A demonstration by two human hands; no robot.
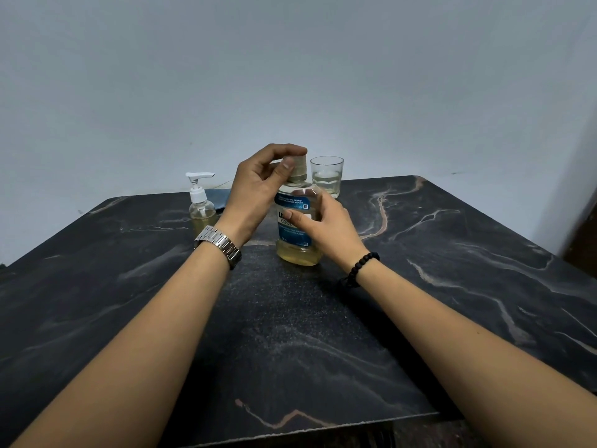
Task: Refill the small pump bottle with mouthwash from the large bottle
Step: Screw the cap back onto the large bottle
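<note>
The large bottle [298, 221] stands upright near the bench [452, 253] centre, long axis vertical, its cap [298, 168] at the 12 o'clock end. The left hand [258, 185] arrives from 7 o'clock and is curled over the cap, thumb on the near face and the other digits wrapped over the top; it is closed on the cap. The right hand [326, 227] arrives from 5 o'clock and is clamped around the labelled body, thumb across the front, steadying it against the bench.

Judged step: unscrewing the cap, with the pour not yet begun. The turning axis coincides with the bottle's vertical axis, directly beneath the left palm, so the twist should be made about that line while the right hand resists rotation.

The small pump bottle [202, 208] stands upright at 9 o'clock from the large bottle, well apart from it and just beyond the left wrist; its pump head is on. The left hand is the nearer one. A glass [327, 176] stands just behind the large bottle at 1 o'clock; whether they touch cannot be told
</note>
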